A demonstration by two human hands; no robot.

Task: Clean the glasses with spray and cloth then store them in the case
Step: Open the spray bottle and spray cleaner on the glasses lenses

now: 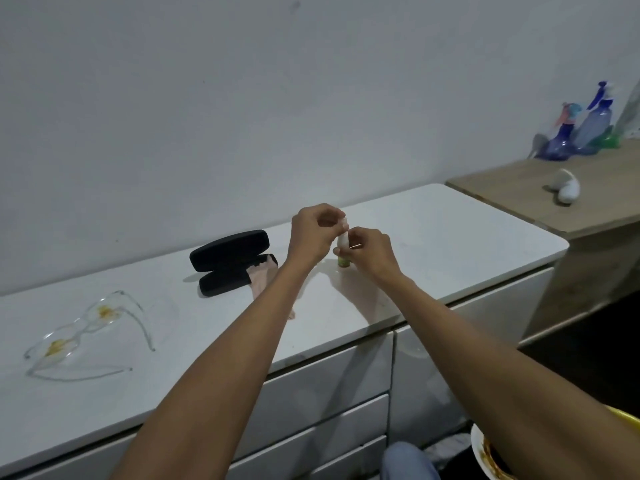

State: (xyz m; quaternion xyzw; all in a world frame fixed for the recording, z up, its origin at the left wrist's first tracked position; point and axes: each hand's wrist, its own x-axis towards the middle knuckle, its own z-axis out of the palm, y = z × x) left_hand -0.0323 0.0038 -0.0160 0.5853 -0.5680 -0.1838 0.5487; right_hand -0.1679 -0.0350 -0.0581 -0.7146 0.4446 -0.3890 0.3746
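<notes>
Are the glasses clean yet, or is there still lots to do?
Not yet. The glasses lie untouched on the white counter, both lenses smeared yellow. The case is already open, cloth hanging out. The left hand and right hand hold the small spray bottle. Spraying, wiping and storing remain.

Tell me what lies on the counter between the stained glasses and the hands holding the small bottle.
In the head view, an open black case with a pinkish cloth spilling from it lies between the glasses and the hands.
</notes>
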